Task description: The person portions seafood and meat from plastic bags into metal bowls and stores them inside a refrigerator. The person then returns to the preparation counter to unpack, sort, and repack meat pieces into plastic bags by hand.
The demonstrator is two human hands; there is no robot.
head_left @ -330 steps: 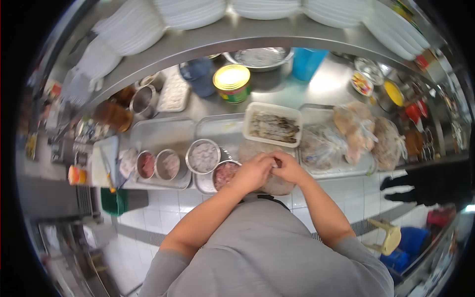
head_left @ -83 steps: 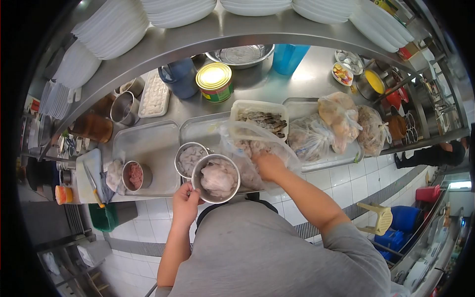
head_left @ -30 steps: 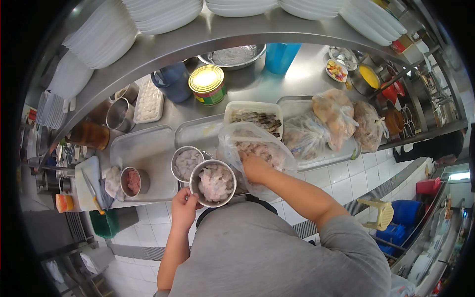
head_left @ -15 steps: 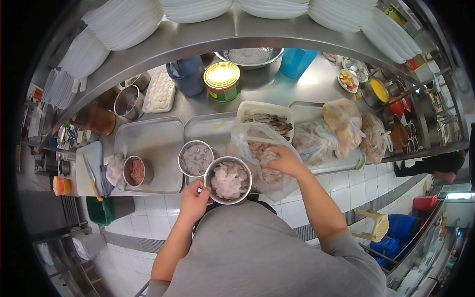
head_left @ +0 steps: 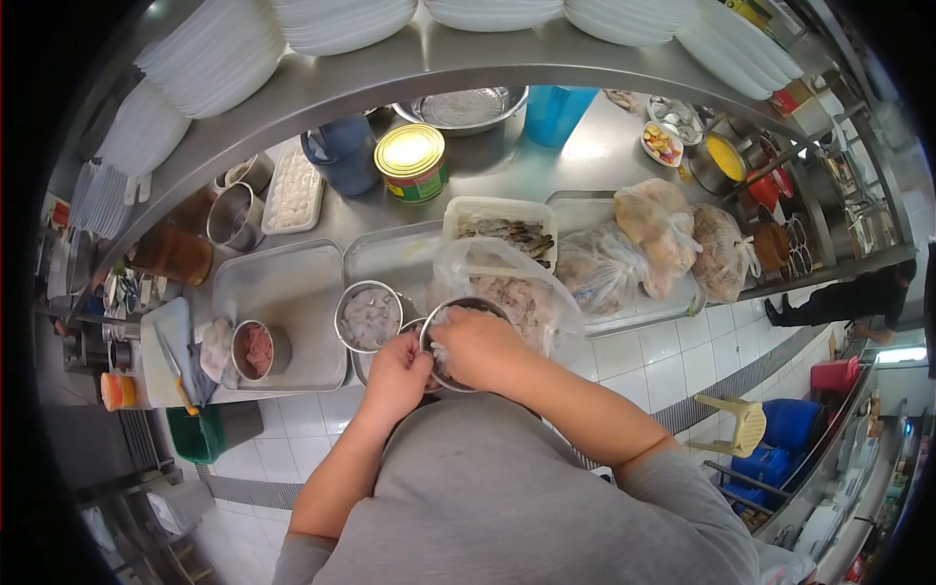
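My left hand grips the rim of a round metal bowl near my body, thumb and fingers closed on its left side. Inside that bowl my right hand is curled down over pale pinkish raw meat, its fingertips partly hidden. Just left stands a metal container of greyish raw pieces; the rim of another container shows partly behind my left hand. Beyond my right hand lies an opened clear plastic bag of pale raw meat. A white tub of whole shrimp sits behind the bag.
Metal trays line the counter; the left one holds a cup of minced meat. Tied bags lie at right. A knife rests on a cutting board. Behind stand a large tin and a blue jug. Plates fill the shelf above.
My right hand has moved left from the plastic bag into the metal bowl. My left hand stays on the bowl's rim. The view has shifted slightly.
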